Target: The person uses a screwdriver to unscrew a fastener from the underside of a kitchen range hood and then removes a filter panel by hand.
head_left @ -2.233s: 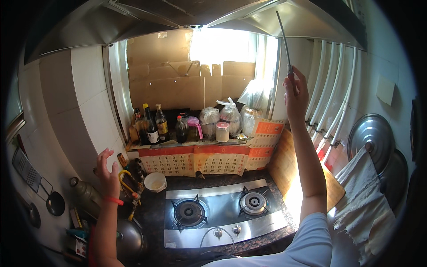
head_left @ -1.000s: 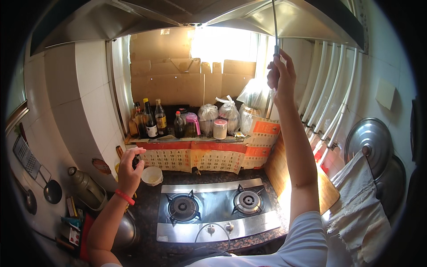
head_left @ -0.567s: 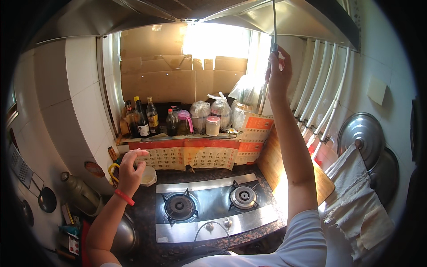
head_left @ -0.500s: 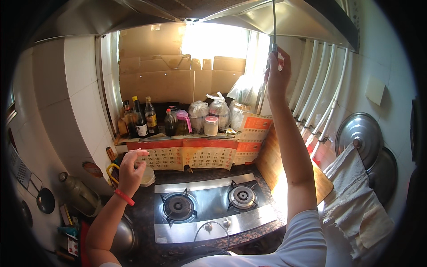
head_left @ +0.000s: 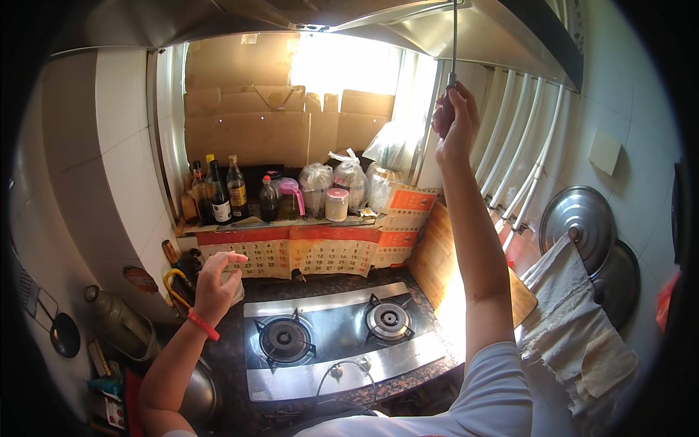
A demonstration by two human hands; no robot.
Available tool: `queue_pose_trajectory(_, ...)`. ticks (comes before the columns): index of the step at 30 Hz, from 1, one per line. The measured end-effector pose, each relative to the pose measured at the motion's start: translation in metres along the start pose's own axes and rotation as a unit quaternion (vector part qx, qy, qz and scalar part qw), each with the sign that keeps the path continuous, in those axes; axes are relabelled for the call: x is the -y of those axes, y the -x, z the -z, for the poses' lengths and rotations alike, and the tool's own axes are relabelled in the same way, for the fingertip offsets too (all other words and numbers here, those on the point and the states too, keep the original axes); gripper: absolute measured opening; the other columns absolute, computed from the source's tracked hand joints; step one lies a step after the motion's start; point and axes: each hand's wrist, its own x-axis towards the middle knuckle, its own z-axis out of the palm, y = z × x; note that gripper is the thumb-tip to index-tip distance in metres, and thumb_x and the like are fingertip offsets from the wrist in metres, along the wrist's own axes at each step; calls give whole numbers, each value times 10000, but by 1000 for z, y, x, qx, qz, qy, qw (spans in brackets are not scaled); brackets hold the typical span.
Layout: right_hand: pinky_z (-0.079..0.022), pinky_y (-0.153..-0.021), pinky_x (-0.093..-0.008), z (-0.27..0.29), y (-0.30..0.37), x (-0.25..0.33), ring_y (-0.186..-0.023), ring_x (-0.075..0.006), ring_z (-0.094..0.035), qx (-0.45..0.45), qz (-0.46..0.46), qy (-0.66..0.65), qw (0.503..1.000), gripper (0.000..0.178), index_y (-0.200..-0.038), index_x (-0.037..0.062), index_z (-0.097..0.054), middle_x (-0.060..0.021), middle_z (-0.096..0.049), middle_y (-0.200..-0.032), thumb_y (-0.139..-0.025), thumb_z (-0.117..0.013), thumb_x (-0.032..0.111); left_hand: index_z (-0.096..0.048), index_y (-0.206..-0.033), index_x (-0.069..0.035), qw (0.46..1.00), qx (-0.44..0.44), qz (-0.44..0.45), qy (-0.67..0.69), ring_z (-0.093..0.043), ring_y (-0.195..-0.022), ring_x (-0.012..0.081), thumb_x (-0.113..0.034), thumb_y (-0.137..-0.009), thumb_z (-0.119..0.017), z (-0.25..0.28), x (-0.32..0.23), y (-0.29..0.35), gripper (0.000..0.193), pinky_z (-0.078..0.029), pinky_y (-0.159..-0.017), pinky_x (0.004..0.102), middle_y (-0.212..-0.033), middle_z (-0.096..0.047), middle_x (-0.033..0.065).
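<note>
Where bottles [head_left: 218, 191] stand, red-banded calendar sheets [head_left: 298, 253] below

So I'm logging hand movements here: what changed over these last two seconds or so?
The left hand came in from beside the tiled wall and closed its fingers on a small pale container next to the gas stove. The right hand kept its grip on the thin metal rod, raised under the range hood, shifting only slightly. Bottles on the shelf and the stove stayed put.
</note>
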Motion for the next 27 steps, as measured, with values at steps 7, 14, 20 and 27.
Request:
queue_pose_trajectory(7,-290,-330,-210,-10,5,7,-384,-66,-425,-7,28,48,998,220,-981,49,-527,-39,-534,-638,-838,-596,201,-600,-880,-24,1000,18,3,11,-553,-931,272,-4,-738,-546,-1,10,0,154,-413,-844,334,-904,-597,114)
queue_pose_trajectory(14,-319,-340,-219,-5,-8,-5,-386,-64,-425,-62,155,290,942,187,-818,44,-508,-42,-525,-646,-839,-604,202,-588,-900,-14,998,55,11,30,-554,-918,184,8,-750,-525,-2,9,-7,163,-420,-810,277,-906,-589,77)
queue_pose_trajectory(20,-272,-323,-228,-25,-1,1,-362,-81,-379,-17,23,144,989,189,-815,49,-507,-26,-485,-569,-864,-569,220,-582,-898,-20,996,57,-13,66,-568,-890,235,-9,-771,-524,0,-10,-35,140,-432,-802,307,-899,-595,94)
queue_pose_trajectory(27,-212,-322,-241,-7,-13,14,-345,-123,-312,157,-234,-259,924,346,-868,5,-556,-82,-502,-559,-912,-419,319,-567,-988,-15,979,55,-196,27,-552,-976,179,-76,-848,-504,-17,-104,-126,165,-412,-877,299,-1011,-590,72)
